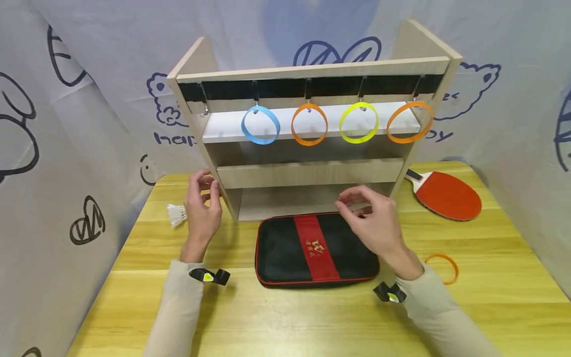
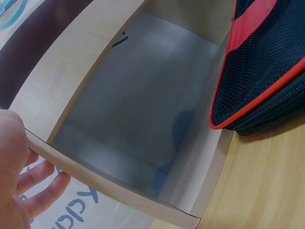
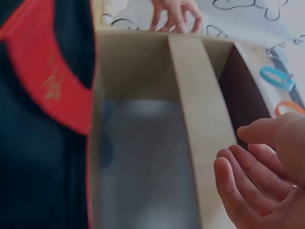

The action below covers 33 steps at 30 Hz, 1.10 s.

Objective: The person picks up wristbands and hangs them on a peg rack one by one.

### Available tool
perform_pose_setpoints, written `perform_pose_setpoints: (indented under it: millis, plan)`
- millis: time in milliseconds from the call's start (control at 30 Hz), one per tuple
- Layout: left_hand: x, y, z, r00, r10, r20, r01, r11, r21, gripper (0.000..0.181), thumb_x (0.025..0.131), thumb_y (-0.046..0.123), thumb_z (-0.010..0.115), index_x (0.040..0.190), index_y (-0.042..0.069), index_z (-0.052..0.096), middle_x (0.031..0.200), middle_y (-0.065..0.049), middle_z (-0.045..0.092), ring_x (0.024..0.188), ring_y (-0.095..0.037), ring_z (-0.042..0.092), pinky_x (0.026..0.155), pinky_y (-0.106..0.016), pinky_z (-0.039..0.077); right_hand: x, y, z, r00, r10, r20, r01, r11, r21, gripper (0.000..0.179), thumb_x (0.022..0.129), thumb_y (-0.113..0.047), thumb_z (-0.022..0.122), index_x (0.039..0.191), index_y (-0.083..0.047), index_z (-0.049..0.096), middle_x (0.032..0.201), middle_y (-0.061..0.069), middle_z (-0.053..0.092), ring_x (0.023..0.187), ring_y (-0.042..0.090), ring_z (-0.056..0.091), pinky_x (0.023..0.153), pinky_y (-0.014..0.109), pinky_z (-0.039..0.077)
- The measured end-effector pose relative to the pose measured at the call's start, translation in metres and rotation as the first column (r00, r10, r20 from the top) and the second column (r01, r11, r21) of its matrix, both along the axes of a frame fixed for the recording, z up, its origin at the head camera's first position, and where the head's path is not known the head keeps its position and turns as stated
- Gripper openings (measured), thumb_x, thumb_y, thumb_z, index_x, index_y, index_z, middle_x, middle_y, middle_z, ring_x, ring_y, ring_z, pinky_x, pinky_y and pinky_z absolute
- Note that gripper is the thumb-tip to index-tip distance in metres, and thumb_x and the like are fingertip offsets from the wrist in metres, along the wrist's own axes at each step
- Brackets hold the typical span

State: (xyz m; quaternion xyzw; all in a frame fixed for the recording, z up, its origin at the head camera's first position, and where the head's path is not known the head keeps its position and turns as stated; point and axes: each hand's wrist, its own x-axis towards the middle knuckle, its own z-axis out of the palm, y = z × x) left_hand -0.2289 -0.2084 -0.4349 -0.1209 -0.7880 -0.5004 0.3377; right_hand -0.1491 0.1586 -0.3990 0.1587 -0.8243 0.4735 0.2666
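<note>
A pale wooden shelf unit (image 1: 310, 174) stands on the table. My left hand (image 1: 202, 210) is at its left side panel, fingers bent and touching the panel's outer side; the left wrist view shows the fingers (image 2: 45, 191) beyond the panel's edge. In front of the lower shelf my right hand (image 1: 376, 220) hovers over the right part of a black and red zip case (image 1: 285, 253), its fingers loosely bent and holding nothing. Blue (image 1: 260, 141), orange (image 1: 309, 142), yellow (image 1: 359, 139) and another orange wristband (image 1: 403, 140) hang from hooks on the unit's front.
On the table, a white shuttlecock (image 1: 176, 215) lies left of the unit, and a red table tennis bat (image 1: 450, 196) lies to its right. A loose orange wristband (image 1: 455, 270) is beside my right wrist. The leftmost hook (image 1: 205, 108) holds no wristband. Patterned cloth hangs behind.
</note>
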Motion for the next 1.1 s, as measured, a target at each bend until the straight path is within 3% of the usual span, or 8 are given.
perform_pose_setpoints:
  millis: [167, 467, 567, 733, 1100]
  plan:
    - [0.001, -0.001, 0.001, 1.000, 0.005, 0.005, -0.005, 1.000, -0.006, 0.030, 0.109, -0.001, 0.059, 0.138, -0.009, 0.056, 0.112, -0.029, 0.065, 0.099, -0.017, 0.065, 0.078, -0.006, 0.056, 0.003, 0.019, -0.014, 0.999, -0.048, 0.027, 0.047, 0.999, 0.027, 0.018, 0.087, 0.002, 0.088, 0.102, -0.005, 0.079, 0.093, 0.009, 0.083, 0.084, -0.012, 0.068, 0.070, 0.008, 0.059]
    - [0.000, -0.003, 0.000, 1.000, 0.002, -0.009, -0.002, 1.000, -0.013, 0.030, 0.109, -0.002, 0.059, 0.137, -0.009, 0.056, 0.111, -0.029, 0.064, 0.099, -0.020, 0.066, 0.078, -0.005, 0.056, 0.011, 0.068, -0.029, 0.987, -0.137, 0.080, 0.131, 0.989, 0.074, 0.016, 0.088, 0.000, 0.088, 0.101, -0.005, 0.080, 0.091, 0.012, 0.083, 0.082, -0.022, 0.063, 0.069, 0.003, 0.055]
    - [0.000, -0.002, -0.001, 1.000, -0.009, -0.010, 0.009, 1.000, -0.016, 0.030, 0.109, -0.002, 0.059, 0.138, -0.009, 0.055, 0.111, -0.029, 0.064, 0.099, -0.021, 0.066, 0.078, -0.005, 0.056, 0.018, 0.091, -0.033, 0.978, -0.179, 0.111, 0.169, 0.981, 0.091, 0.017, 0.088, -0.001, 0.089, 0.101, -0.006, 0.080, 0.090, -0.006, 0.082, 0.082, -0.023, 0.063, 0.069, 0.002, 0.055]
    - [0.000, -0.002, 0.001, 1.000, -0.018, -0.010, 0.018, 1.000, -0.011, 0.030, 0.109, -0.002, 0.059, 0.138, -0.009, 0.056, 0.111, -0.029, 0.064, 0.099, -0.022, 0.066, 0.078, -0.007, 0.057, 0.028, 0.124, -0.040, 0.966, -0.211, 0.151, 0.193, 0.973, 0.123, 0.020, 0.087, 0.001, 0.089, 0.103, -0.007, 0.080, 0.092, -0.038, 0.067, 0.084, -0.023, 0.063, 0.070, 0.001, 0.054]
    - [0.000, -0.002, 0.000, 1.000, -0.019, -0.014, 0.019, 1.000, -0.001, 0.029, 0.109, -0.002, 0.059, 0.137, -0.010, 0.056, 0.111, -0.029, 0.065, 0.098, -0.026, 0.068, 0.078, -0.007, 0.058, 0.041, 0.176, -0.056, 0.945, -0.222, 0.238, 0.164, 0.956, 0.242, 0.016, 0.091, -0.004, 0.087, 0.103, -0.010, 0.079, 0.090, -0.041, 0.065, 0.081, -0.023, 0.060, 0.065, 0.003, 0.053]
